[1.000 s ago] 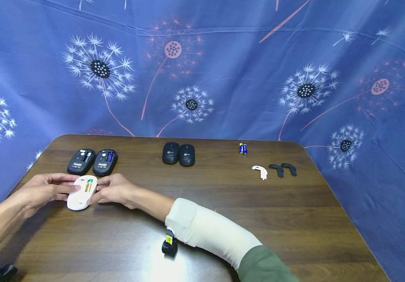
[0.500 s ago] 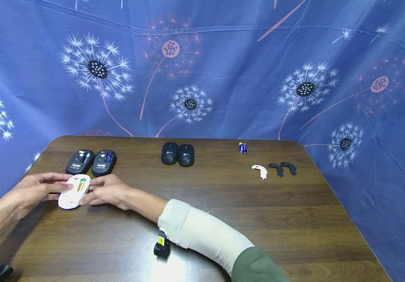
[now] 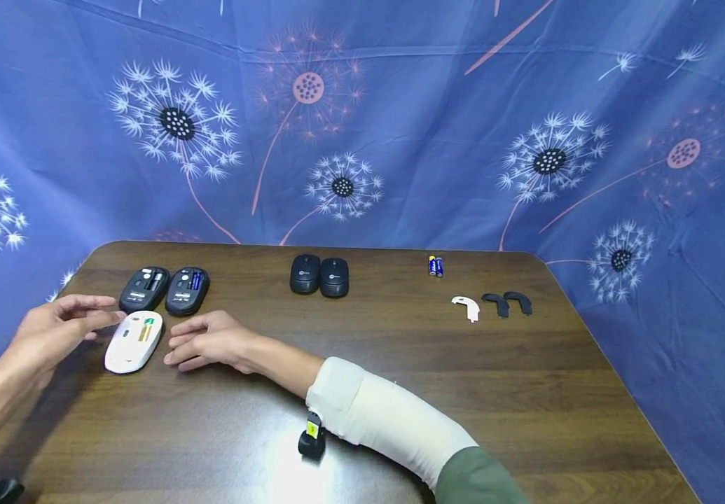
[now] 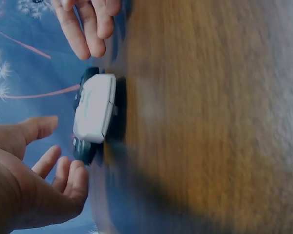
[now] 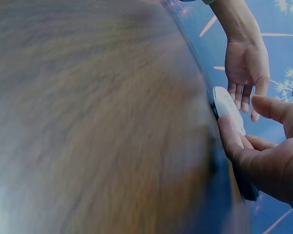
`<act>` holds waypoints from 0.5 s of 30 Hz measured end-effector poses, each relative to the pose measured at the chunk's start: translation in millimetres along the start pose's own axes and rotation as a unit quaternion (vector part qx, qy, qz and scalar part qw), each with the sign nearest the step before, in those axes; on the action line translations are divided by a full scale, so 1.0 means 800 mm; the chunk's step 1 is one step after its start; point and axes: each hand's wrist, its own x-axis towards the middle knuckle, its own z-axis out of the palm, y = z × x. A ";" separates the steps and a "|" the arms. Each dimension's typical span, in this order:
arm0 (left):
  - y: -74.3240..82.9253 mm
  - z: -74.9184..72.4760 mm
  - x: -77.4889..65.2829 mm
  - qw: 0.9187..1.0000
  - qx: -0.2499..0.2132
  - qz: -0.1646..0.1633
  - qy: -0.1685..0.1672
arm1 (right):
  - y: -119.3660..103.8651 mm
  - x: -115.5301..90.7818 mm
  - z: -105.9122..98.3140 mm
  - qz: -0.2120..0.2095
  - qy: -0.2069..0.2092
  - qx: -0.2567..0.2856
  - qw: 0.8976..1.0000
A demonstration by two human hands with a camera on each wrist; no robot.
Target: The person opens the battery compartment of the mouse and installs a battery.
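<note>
Brown wood tabletop (image 3: 545, 392) carries an upturned white mouse (image 3: 131, 350) left of centre. The person's left hand (image 3: 50, 336) and right hand (image 3: 217, 343) flank it, fingers loosely extended, gripping nothing. Just beyond lie two upturned black mice (image 3: 184, 294); blue dandelion-print cloth (image 3: 425, 140) hangs behind.

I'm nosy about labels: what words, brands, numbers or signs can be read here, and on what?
None can be read for certain.
Upright black mice: pale logos, too small.
Upturned black mice: pale printing, too small.
White mouse: tiny marks, unreadable.
Loose blue batteries: pale marks, too small.
Yellow sticker by the right sleeve: too small.
</note>
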 end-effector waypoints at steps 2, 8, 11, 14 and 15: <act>0.006 0.004 -0.002 1.000 -0.005 0.003 0.031 | -0.001 -0.005 -0.009 -0.002 -0.006 -0.006 1.000; 0.025 0.019 -0.006 0.994 -0.033 0.040 0.094 | -0.006 -0.016 -0.034 -0.021 -0.018 -0.030 0.999; 0.032 0.025 -0.005 0.991 -0.043 0.060 0.109 | -0.008 -0.021 -0.044 -0.028 -0.018 -0.035 0.999; 0.038 0.032 -0.004 0.991 -0.031 0.074 0.111 | -0.010 -0.026 -0.054 -0.032 -0.020 -0.044 0.998; 0.039 0.034 -0.004 0.991 -0.028 0.077 0.109 | -0.010 -0.028 -0.057 -0.033 -0.021 -0.046 0.998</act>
